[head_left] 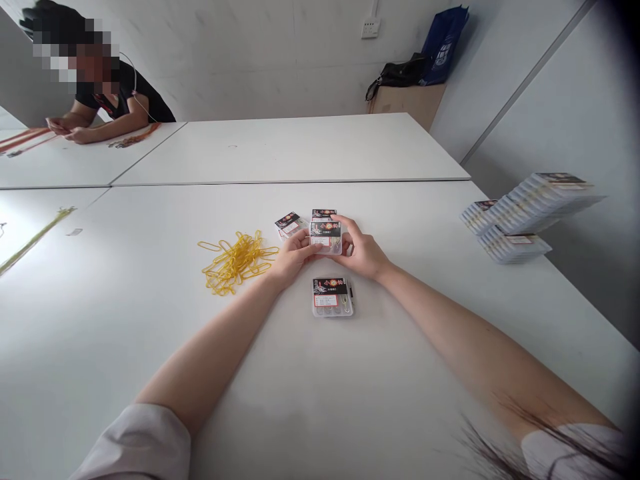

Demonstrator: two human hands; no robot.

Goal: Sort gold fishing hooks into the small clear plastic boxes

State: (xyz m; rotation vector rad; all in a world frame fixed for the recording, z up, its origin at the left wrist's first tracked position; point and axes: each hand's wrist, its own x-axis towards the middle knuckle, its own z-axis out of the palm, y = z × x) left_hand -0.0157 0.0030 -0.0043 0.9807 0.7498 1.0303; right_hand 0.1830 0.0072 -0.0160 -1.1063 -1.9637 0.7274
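Observation:
Both of my hands grip one small clear plastic box with a black and red label (325,237) above the white table (150,333). My left hand (295,255) pinches its left edge and my right hand (361,252) wraps its right side. Two more such boxes lie just behind it, one at the left (289,223) and one at the back (323,214). Another box (333,297) lies flat on the table right below my hands. A loose pile of yellow rubber bands (237,260) sits to the left of my left hand.
Fanned stacks of the same boxes (525,213) stand at the table's right edge. Another person (107,93) leans on the far left table, handling orange straps. A yellow strap (35,237) lies at the left. Bags (425,60) rest on a cabinet by the back wall.

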